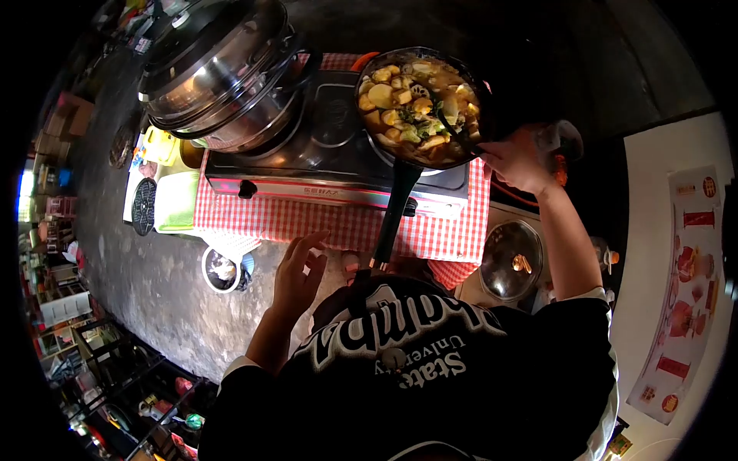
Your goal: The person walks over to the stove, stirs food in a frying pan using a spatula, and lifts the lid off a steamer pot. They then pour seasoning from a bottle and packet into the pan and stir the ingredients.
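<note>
A deep frying pan sits on the right burner of the gas stove, its dark handle pointing back toward me. Inside is a stew of yellow chunks, lotus root slices and green leaves in brown broth. My right hand is closed around a dark cooking utensil at the pan's right rim; the utensil's head is sunk in the food. Left of the pan handle, my left hand hovers before the checkered cloth, fingers apart and holding nothing.
A large lidded steel pot covers the left burner. The stove stands on a red-checkered cloth. A glass lid lies at right. On the left are a green tray, a black round rack and a white bin on the floor.
</note>
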Action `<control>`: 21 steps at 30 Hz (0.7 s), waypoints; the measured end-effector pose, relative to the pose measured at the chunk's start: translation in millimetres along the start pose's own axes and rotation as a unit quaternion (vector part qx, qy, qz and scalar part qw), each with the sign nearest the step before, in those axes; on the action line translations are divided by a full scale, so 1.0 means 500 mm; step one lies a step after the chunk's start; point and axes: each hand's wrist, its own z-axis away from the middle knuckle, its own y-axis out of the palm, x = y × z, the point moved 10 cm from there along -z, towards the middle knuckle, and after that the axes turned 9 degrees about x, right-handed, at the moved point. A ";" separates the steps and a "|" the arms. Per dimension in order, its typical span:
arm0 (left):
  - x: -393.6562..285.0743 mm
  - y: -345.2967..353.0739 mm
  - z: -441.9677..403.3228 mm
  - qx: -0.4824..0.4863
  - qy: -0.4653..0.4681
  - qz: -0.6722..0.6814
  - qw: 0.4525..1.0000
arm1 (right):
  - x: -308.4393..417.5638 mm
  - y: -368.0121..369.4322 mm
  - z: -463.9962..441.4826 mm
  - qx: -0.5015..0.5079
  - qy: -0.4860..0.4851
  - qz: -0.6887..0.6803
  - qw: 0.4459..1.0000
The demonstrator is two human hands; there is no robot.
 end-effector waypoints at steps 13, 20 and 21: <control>-0.025 -0.007 -0.039 0.025 0.060 -0.005 0.998 | 0.044 0.059 0.076 -0.118 0.013 0.368 0.922; -0.026 -0.008 -0.047 0.039 0.075 0.003 0.996 | 0.068 0.049 0.147 -0.117 0.041 0.389 0.913; -0.024 -0.007 -0.049 0.043 0.077 0.012 0.996 | 0.072 0.043 0.159 -0.117 0.041 0.364 0.923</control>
